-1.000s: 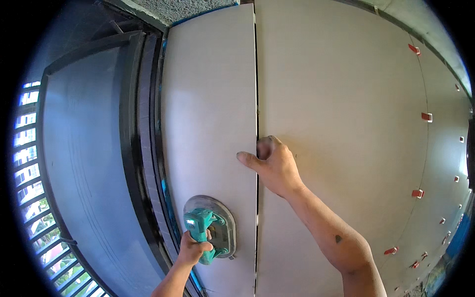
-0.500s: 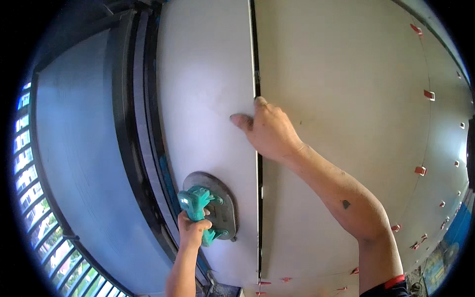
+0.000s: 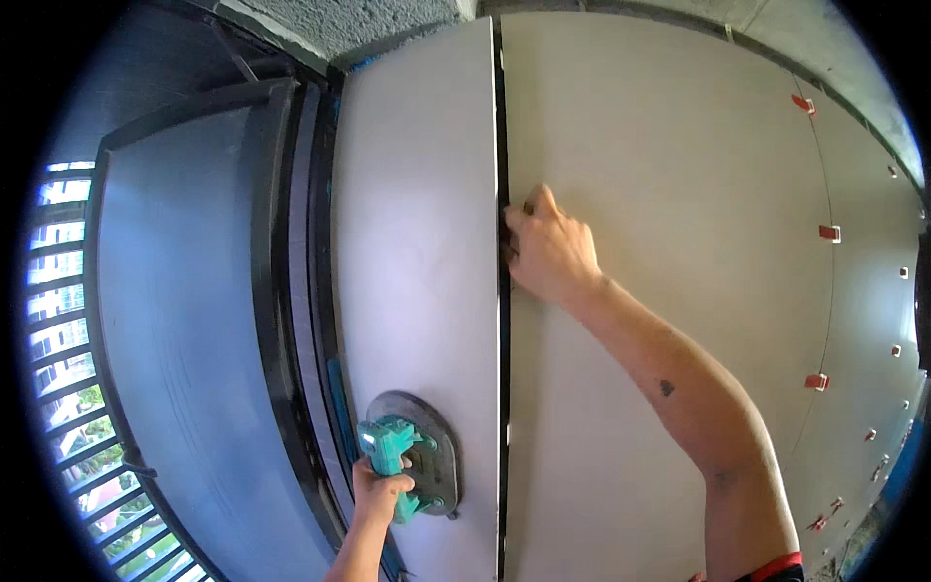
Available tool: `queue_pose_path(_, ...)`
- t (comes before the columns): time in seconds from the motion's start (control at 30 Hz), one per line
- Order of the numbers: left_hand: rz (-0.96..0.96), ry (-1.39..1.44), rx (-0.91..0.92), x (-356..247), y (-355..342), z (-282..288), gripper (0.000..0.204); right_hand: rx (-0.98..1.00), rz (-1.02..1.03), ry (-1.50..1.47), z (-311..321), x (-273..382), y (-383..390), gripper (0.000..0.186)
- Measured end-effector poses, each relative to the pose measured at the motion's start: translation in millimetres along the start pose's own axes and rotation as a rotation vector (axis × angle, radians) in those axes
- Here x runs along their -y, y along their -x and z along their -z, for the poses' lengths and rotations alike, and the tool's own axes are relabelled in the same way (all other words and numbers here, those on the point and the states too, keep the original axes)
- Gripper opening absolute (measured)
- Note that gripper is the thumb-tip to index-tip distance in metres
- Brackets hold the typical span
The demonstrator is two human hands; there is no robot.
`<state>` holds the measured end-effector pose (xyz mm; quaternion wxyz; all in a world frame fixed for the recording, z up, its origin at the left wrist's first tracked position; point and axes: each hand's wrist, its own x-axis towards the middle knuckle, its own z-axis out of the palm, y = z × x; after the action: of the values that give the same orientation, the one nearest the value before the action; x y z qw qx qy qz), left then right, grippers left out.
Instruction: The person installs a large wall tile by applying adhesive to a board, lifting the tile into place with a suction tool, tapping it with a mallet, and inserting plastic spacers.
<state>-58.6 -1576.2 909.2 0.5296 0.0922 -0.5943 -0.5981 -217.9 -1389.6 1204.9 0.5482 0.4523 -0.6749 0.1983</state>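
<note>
My left hand [image 3: 380, 492] is wrapped round the handle of a teal tile vibrator [image 3: 390, 441]. Its dark oval pad [image 3: 441, 466] lies flat against a tall, narrow pale tile panel [image 3: 417, 223], low on its face. Higher up, my right hand [image 3: 555, 247] is at the dark gap [image 3: 502, 359] along that panel's right edge. One finger points up while the others curl towards the gap, their tips partly hidden. Whether they pinch anything cannot be made out. To the right of the gap spreads a wide pale tile [image 3: 669, 242], just behind my right hand.
Red levelling clips [image 3: 830, 234] line the joints on the right. A black frame [image 3: 276, 320] and a blue-grey door panel [image 3: 184, 310] stand at the left, with a barred opening [image 3: 68, 364] beyond. Rough concrete [image 3: 359, 24] borders the top.
My right thumb has left the narrow panel's face, and the hand has shifted right to the gap, one finger raised. The view has tilted upward. My left hand keeps its grip on the tile vibrator.
</note>
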Motion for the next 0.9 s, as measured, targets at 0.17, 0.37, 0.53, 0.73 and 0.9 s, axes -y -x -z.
queue_pose_path(0.17, 0.015, 0.022, 0.014, 1, 9, 4, 0.035, -0.025, 0.009, -0.024, -7, 7, -3, 0.022)
queue_pose_path(0.37, 0.069, -0.043, -0.012, -11, 2, -6, 0.033, 0.009, -0.161, -0.171, 12, -3, -16, 0.025)
queue_pose_path(0.53, 0.038, -0.009, -0.019, -5, -8, -7, 0.031, 0.005, -0.116, -0.318, 0, -20, -22, 0.024)
queue_pose_path(0.73, 0.071, -0.033, -0.003, -9, -1, -5, 0.034, -0.105, -0.15, -0.415, -5, -18, -9, 0.022)
queue_pose_path(0.9, 0.013, -0.029, 0.002, -3, 10, 2, 0.034, -0.11, -0.165, -0.607, -15, -3, 10, 0.015)
